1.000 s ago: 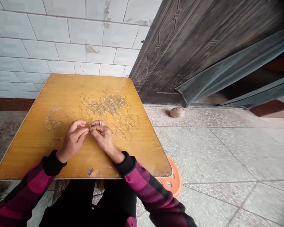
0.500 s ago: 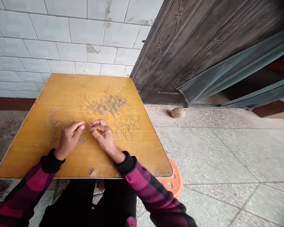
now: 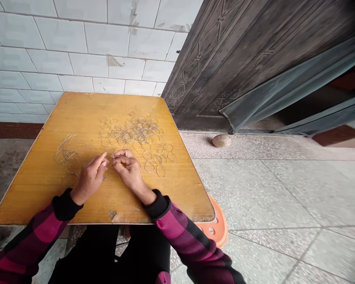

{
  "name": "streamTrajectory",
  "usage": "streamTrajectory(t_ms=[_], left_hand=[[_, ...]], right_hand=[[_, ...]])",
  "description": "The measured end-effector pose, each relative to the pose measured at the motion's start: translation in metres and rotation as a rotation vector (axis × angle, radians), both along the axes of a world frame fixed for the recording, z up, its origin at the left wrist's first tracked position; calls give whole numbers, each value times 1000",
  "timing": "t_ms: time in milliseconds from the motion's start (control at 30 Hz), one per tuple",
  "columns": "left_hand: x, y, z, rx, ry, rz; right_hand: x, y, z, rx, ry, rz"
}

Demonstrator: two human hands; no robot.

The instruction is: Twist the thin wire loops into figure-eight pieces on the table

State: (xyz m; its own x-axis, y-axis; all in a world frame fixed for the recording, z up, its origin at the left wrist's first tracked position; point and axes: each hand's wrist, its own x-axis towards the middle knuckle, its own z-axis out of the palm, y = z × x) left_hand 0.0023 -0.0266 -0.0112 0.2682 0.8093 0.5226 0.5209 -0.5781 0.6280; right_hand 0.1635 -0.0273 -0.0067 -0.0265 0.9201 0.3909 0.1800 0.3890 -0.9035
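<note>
Over the wooden table [image 3: 85, 108], my left hand [image 3: 91, 175] and my right hand [image 3: 128, 169] face each other with fingertips almost meeting. Thumb and fingers of my right hand pinch a thin wire [image 3: 113, 157], whose short bright length shows between the hands. My left fingers are pressed together at the wire; exactly what lies between them is too fine to make out. Past my right hand spreads a pile of wire pieces bent into figure-eight loops [image 3: 140, 132]. Loose, slightly curved wires [image 3: 67, 150] lie beyond my left hand.
A white tiled wall [image 3: 88, 37] stands behind the table, with a dark carved door [image 3: 207, 75] and a hanging curtain [image 3: 254, 106] to the right. An orange stool [image 3: 220, 221] sits under the table's right corner. A round pale object [image 3: 221, 141] rests by the doorway.
My left hand has shifted slightly right, closer to the right hand, its fingers straighter and closer together. My right hand keeps its pinch on the wire. The loops lie as before.
</note>
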Motion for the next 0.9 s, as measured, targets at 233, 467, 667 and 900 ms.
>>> streamTrajectory(t_ms=[233, 467, 667, 900], left_hand=[[0, -1, 0, -53, -63, -2], [5, -1, 10, -531, -589, -51], [15, 0, 18, -899, -859, -225], [13, 3, 18, -870, -856, -130]], right_hand=[[1, 0, 1, -24, 3, 17], [0, 1, 2, 10, 32, 10], [-3, -1, 5, 20, -20, 17], [3, -3, 13, 21, -233, 54]])
